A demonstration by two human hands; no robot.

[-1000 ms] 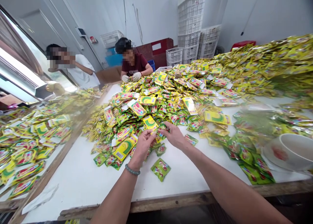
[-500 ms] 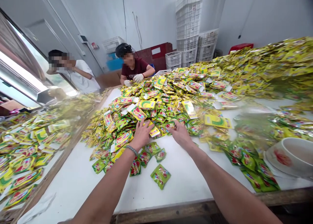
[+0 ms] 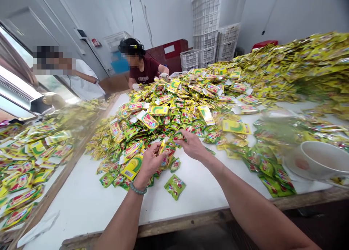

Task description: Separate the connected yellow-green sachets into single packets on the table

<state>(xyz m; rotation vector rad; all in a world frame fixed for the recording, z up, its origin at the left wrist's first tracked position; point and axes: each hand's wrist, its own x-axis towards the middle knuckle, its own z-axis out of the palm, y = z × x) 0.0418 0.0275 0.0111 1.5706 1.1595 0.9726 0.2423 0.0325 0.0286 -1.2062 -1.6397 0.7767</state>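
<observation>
My left grip [image 3: 151, 159] pinches a yellow box [image 3: 162, 147]; my right grip [image 3: 192, 145], just beside it, pinches a green packet [image 3: 178, 137]. I should hold the box lightly, uncrushed, and the packet flat.

White tabletop [image 3: 79, 199], wood edging [image 3: 191, 222], loaded with small packets.
Mixed heap of green sachets and yellow boxes [image 3: 159, 110] over the middle; taller pile of yellow packets [image 3: 300, 66] toward the far right corner. One loose green sachet [image 3: 175, 187] between heap and front edge. Green packet cluster [image 3: 275, 181] at front edge, right side, white bowl [image 3: 300, 164] beside it. White scrap [image 3: 40, 228], near left corner.
</observation>
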